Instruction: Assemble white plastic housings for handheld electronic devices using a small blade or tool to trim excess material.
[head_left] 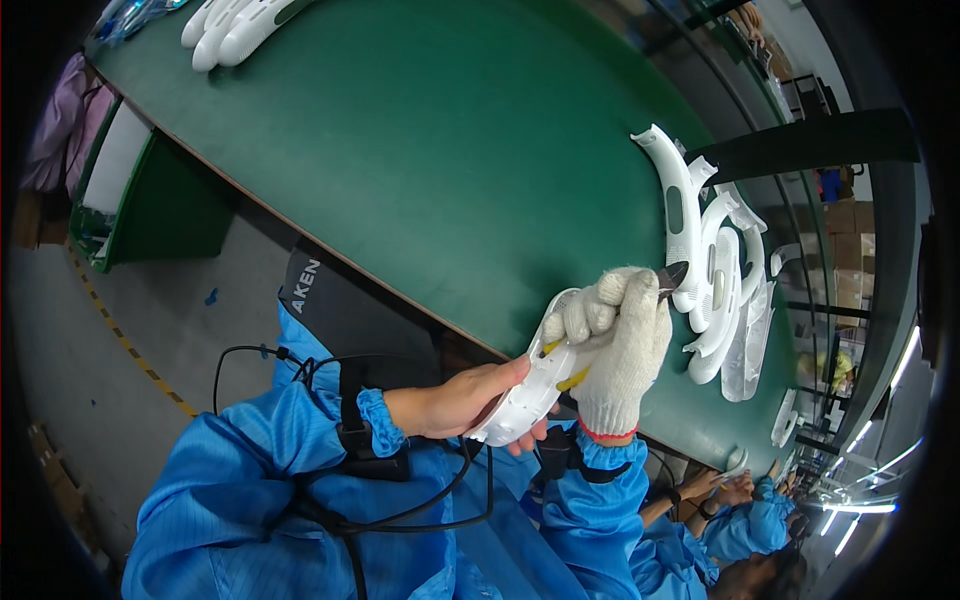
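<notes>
My bare left hand (462,398) is closed round the lower end of a curved white plastic shell (530,403), its hollow side facing up. The thumb presses on the near edge, and fingertips show beneath. A white knitted glove with a red cuff covers my right hand (625,335). It is closed on a pair of pliers (673,277), whose yellow handles show beside the palm while the dark jaws point away from the shell. The gloved fingers lie over the shell's upper end. Whether they also grip it is hidden.
Several white curved shells (682,215) lie in a pile on the right of the green table (430,140). More white parts (235,30) are at the far left. A green bin (165,200) stands beyond the table's left edge. A co-worker's hands (735,488) are at lower right.
</notes>
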